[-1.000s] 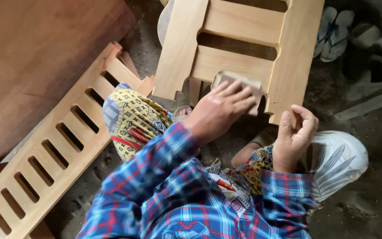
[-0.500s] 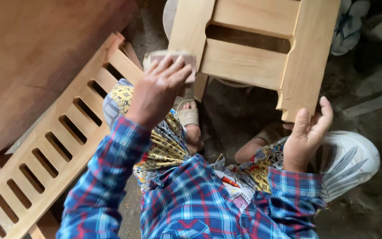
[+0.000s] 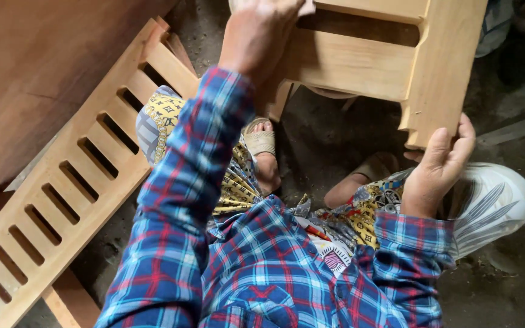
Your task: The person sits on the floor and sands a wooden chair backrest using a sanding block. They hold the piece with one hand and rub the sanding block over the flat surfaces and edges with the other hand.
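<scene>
A pale unfinished wooden stool [image 3: 360, 61] stands on the ground in front of me. My left hand [image 3: 261, 33] reaches up to the stool's left leg at the top edge of the view. It is closed over a small sanding block [image 3: 307, 7], of which only a corner shows. My right hand [image 3: 439, 167] grips the lower end of the stool's right leg [image 3: 439, 73], thumb on the near face and fingers around the corner. Both arms wear blue and red plaid sleeves.
A long slatted wooden panel [image 3: 80, 182] lies diagonally at the left beside a brown board [image 3: 37, 67]. A white plastic seat [image 3: 496, 206] is under me at the right. My sandalled foot [image 3: 260, 143] rests on the dirt floor [image 3: 329, 140]. Sandals [image 3: 493, 24] lie top right.
My left hand has carried the sanding block from the stool's lower rail up along its left leg. My right hand went from hovering open to gripping the right leg's end.
</scene>
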